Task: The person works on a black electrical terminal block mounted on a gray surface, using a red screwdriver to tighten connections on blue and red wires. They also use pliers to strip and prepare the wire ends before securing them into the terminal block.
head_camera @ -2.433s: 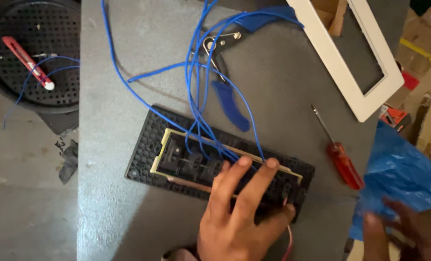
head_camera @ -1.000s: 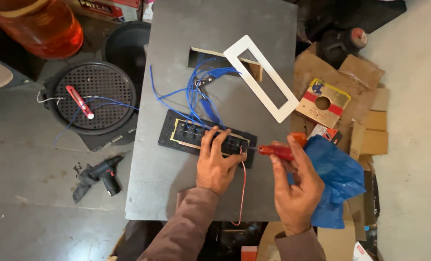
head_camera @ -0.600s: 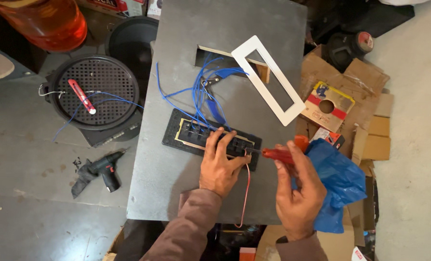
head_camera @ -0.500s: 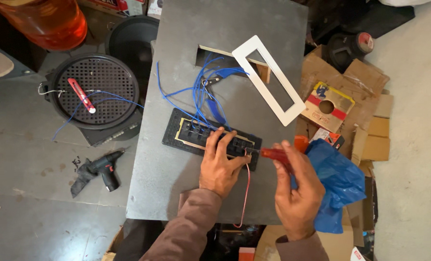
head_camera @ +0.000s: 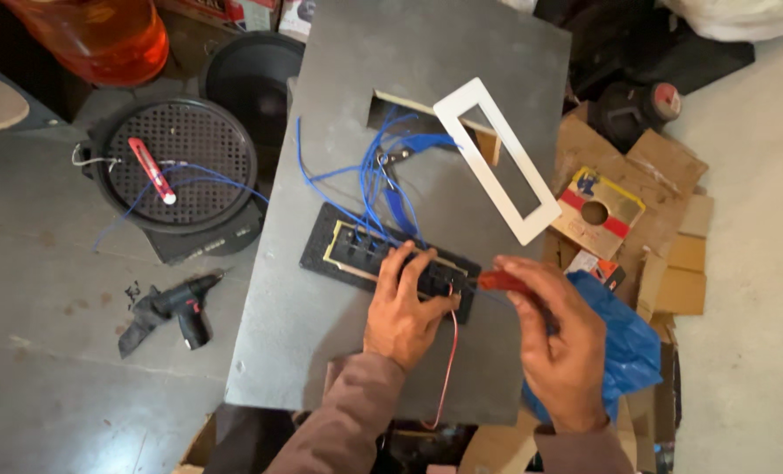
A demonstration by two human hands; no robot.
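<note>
Left hand pressed flat on switch plate; right hand pinched red screwdriver; a slip could nick blue wires.

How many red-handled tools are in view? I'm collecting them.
2: a red screwdriver in the right hand at the black switch plate, and a red tool on the round grille. Clutter may hide more.
</note>
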